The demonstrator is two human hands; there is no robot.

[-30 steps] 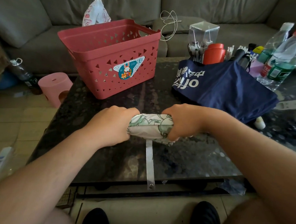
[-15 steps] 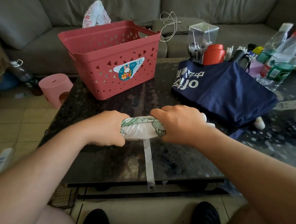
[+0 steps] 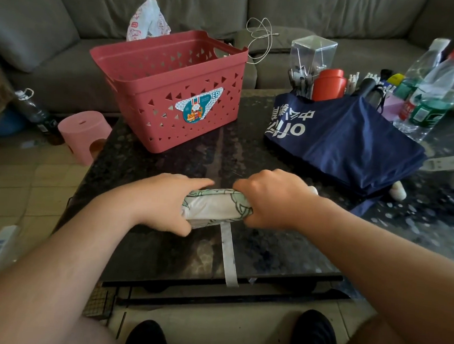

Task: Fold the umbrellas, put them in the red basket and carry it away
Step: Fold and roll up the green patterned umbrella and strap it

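From the head camera I see both hands on the white patterned umbrella (image 3: 213, 207), which lies rolled up across the dark table (image 3: 162, 247) near its front edge. My left hand (image 3: 163, 202) wraps one end, fingers over the top and thumb underneath. My right hand (image 3: 269, 198) curls tight around the other end. A strap (image 3: 228, 257) trails toward me. The red basket (image 3: 172, 88) stands behind, and the navy umbrella (image 3: 342, 141) lies loose to its right.

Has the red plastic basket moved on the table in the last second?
No. The red plastic basket sits at the same far-left spot on the dark stone table; only the camera shifted.
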